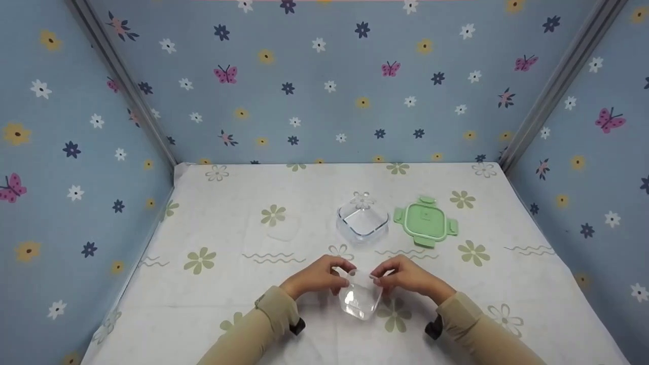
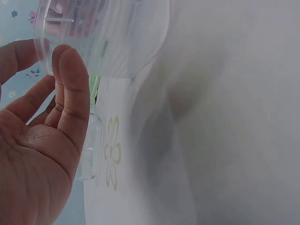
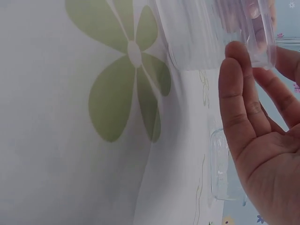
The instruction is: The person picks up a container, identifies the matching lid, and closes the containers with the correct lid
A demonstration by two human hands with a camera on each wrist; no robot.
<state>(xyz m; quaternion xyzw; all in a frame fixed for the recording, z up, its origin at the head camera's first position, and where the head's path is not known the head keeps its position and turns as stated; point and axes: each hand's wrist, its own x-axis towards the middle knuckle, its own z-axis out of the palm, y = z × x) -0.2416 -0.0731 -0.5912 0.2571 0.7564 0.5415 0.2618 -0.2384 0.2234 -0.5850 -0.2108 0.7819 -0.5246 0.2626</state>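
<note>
A small clear plastic container (image 1: 361, 301) is held between both hands over the near middle of the table. At its left rim, the left hand (image 1: 320, 276) pinches it between thumb and fingers. The right hand (image 1: 409, 278) grips the opposite rim the same way. Both wrist views show the container's see-through wall (image 2: 140, 37) and the fingers bent at its edge. Beyond the hands stands a square glass food container (image 1: 362, 234) without a cover. Right of it lies a green lid (image 1: 425, 223) with side flaps folded outward.
A faint, transparent flat piece (image 1: 284, 229), perhaps a clear lid, lies left of the glass container. The white tablecloth (image 1: 203, 309) has green flowers and wavy lines. Blue patterned panels (image 1: 324, 66) enclose the table at the back and both sides.
</note>
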